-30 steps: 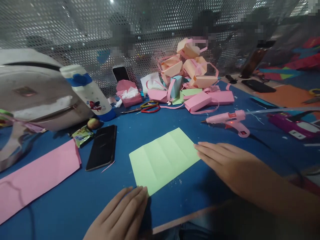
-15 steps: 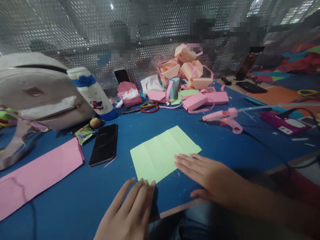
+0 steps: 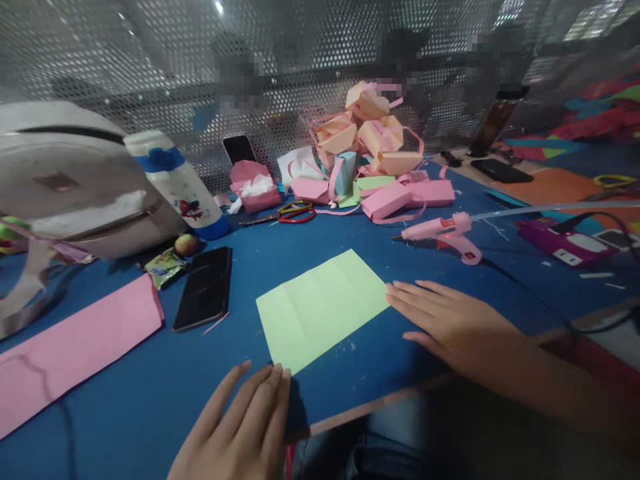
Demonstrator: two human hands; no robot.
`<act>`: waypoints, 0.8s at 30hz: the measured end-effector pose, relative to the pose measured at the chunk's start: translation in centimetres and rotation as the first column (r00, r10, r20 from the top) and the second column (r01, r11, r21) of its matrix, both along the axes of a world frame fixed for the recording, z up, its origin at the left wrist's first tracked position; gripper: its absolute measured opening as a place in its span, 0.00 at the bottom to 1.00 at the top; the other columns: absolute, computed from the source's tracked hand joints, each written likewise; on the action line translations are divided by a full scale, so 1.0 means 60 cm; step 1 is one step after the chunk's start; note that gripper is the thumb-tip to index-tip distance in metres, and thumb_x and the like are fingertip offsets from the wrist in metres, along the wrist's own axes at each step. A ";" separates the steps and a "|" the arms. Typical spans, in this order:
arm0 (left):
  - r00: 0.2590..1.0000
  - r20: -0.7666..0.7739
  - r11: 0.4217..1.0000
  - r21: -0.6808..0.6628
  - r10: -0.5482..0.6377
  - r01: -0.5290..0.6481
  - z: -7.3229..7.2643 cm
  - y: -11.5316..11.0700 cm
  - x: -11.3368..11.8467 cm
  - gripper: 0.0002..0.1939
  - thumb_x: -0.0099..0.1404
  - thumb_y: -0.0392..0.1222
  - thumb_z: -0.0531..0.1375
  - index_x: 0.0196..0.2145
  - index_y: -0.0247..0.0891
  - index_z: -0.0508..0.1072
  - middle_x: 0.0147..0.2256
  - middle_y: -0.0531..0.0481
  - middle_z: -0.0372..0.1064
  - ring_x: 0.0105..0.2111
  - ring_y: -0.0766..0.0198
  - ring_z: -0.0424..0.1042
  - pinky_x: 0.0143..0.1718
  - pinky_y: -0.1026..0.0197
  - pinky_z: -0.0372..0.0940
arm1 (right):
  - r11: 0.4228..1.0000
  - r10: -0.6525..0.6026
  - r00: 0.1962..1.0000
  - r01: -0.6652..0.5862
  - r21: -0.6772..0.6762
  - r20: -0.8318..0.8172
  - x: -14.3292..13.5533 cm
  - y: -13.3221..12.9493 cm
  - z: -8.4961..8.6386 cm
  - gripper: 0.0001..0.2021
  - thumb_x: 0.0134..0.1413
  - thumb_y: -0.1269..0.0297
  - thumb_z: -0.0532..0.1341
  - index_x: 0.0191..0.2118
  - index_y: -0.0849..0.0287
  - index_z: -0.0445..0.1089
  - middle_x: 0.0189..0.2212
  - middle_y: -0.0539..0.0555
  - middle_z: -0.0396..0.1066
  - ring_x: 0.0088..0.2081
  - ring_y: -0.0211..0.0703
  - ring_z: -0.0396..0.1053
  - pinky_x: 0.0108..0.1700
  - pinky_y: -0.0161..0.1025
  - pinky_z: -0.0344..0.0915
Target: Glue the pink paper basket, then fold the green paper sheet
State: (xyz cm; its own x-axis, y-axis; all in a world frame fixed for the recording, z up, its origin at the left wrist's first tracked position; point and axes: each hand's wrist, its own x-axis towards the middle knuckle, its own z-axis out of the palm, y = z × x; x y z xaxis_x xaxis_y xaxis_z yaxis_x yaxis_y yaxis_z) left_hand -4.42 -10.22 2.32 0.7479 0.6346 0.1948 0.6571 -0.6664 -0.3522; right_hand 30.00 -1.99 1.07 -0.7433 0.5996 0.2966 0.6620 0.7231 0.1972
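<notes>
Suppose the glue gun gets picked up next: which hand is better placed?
Probably the right. The right hand, at the right corner of the light-green paper, is nearer the pink glue gun. The left hand is at the paper's near corner, farther away.

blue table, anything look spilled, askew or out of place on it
Just litter: a thin pink strip lies loose beside the black phone at left, and white scraps lie near the purple power strip, like stray offcuts.

Dim o/all; bright spot (image 3: 219, 8) up top, L of ctr, w/ glints thru perforated panel (image 3: 310, 47). Soft shadows by left hand (image 3: 240, 420) & under right hand (image 3: 450, 327); bottom R v. dark. Edges stretched & blurry, bkgd soft, pixelation up top
</notes>
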 end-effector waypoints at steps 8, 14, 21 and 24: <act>0.997 -0.071 0.997 0.082 0.004 0.001 0.014 0.045 0.055 0.15 0.68 0.26 0.53 0.50 0.27 0.73 0.41 0.41 0.74 0.40 0.54 0.73 0.40 0.55 0.69 | 0.996 0.007 0.995 0.002 -0.089 0.102 -0.052 0.008 0.031 0.24 0.65 0.56 0.59 0.57 0.70 0.69 0.56 0.64 0.70 0.58 0.55 0.68 0.56 0.49 0.66; 1.000 -0.004 0.997 0.083 0.004 -0.003 0.012 0.050 0.062 0.13 0.62 0.24 0.56 0.42 0.28 0.76 0.34 0.44 0.74 0.32 0.55 0.73 0.31 0.57 0.69 | 0.870 0.414 0.910 -0.386 -0.307 0.029 -0.115 0.000 0.037 0.35 0.67 0.46 0.53 0.67 0.70 0.54 0.67 0.63 0.56 0.66 0.51 0.54 0.63 0.47 0.55; 0.988 0.137 0.997 0.028 -0.076 0.073 0.018 0.068 0.054 0.13 0.65 0.25 0.52 0.36 0.29 0.76 0.31 0.44 0.73 0.28 0.55 0.73 0.27 0.56 0.67 | 0.833 0.509 0.861 -0.487 -0.263 0.016 -0.134 0.036 0.037 0.27 0.64 0.49 0.58 0.59 0.67 0.64 0.43 0.58 0.73 0.40 0.48 0.66 0.38 0.43 0.60; 0.964 0.219 0.988 0.016 -0.151 0.151 0.020 0.077 0.040 0.17 0.72 0.27 0.46 0.40 0.29 0.75 0.32 0.43 0.74 0.30 0.56 0.73 0.30 0.56 0.68 | 0.786 0.592 0.806 -0.576 -0.227 0.004 -0.130 0.054 0.031 0.26 0.67 0.52 0.57 0.62 0.65 0.60 0.43 0.56 0.72 0.37 0.45 0.64 0.35 0.43 0.57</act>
